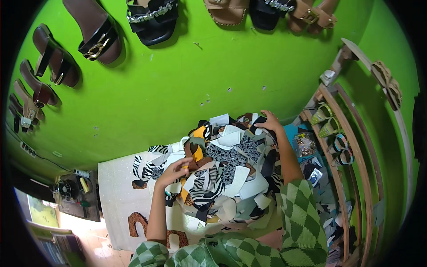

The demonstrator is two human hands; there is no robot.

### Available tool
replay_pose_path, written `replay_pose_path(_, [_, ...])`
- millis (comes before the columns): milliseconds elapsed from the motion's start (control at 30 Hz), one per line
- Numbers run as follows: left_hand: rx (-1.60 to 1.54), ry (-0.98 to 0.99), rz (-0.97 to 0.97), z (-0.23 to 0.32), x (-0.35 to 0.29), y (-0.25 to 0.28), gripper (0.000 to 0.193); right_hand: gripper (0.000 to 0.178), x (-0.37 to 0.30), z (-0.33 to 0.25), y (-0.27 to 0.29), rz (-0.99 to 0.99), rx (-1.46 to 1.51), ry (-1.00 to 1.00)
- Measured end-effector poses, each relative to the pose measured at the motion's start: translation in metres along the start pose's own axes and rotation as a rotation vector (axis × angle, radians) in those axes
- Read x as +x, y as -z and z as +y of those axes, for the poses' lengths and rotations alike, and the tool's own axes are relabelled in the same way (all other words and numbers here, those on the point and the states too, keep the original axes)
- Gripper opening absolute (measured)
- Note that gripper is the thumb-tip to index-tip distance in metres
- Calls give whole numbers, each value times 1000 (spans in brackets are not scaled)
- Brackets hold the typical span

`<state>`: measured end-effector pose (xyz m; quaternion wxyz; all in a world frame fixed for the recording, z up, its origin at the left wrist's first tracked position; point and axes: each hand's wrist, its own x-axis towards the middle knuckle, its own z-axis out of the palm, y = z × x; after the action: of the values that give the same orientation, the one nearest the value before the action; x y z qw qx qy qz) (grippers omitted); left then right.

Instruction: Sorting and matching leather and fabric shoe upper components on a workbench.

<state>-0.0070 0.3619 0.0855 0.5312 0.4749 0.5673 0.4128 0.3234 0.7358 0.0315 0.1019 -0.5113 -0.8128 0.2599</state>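
Observation:
A heap of material scraps [231, 149] in zebra, leopard, white, black, brown and yellow covers much of the white table. At the heap's left side my left hand [174, 172] hovers over the pieces, fingers loosely bent and apart, close to a brown scrap [192, 150]. A zebra-print scrap [207, 186] lies to its right. My right hand [269, 122] reaches to the far right of the heap. Its fingers are spread over a black scrap [257, 123], touching it; I see no firm grip. Some fingertips are partly hidden among the scraps.
Leopard-print cut pieces [138, 224] lie on the white tabletop [116, 178] at the near left. Sandals [155, 26] hang on the green wall. A wooden rack [351, 164] with sandals stands at the right, beside a bag of small shiny pieces [306, 144]. A small fan [65, 189] is at the left.

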Motion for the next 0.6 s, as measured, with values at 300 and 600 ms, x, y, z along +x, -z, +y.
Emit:
replay_pose_path(300, [45,118,274,-50,38,4,40,76,62,28,-82,-175,137,199])
replay_pose_path(600, [-78,-16,346,-66,39,-16,35,46,-36,-42,-34,56,58,188])
